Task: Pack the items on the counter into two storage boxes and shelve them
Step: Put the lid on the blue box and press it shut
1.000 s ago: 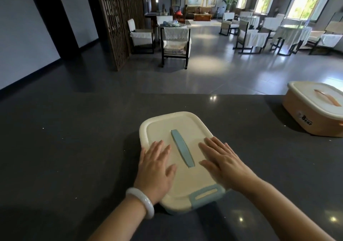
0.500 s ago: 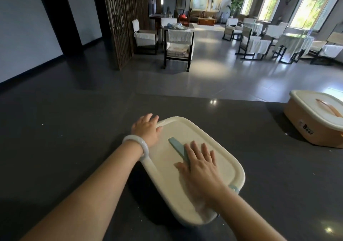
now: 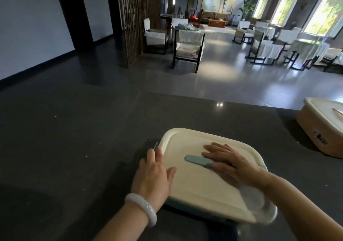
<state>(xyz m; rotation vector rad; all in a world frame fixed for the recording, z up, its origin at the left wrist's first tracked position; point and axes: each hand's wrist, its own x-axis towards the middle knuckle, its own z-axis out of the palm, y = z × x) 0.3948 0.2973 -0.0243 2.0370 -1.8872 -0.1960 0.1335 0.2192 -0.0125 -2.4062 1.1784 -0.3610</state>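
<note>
Touching the box (image 3: 194,185)
Right hand (image 3: 235,164) is lying flat on top; left hand (image 3: 154,174), fingers straight, is touching its 9 o'clock edge.

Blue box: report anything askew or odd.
The blue box sits turned at an angle to the far edge of the counter. Its lid looks seated, though the near right corner is blurred. Nothing spilled or damaged.
</note>
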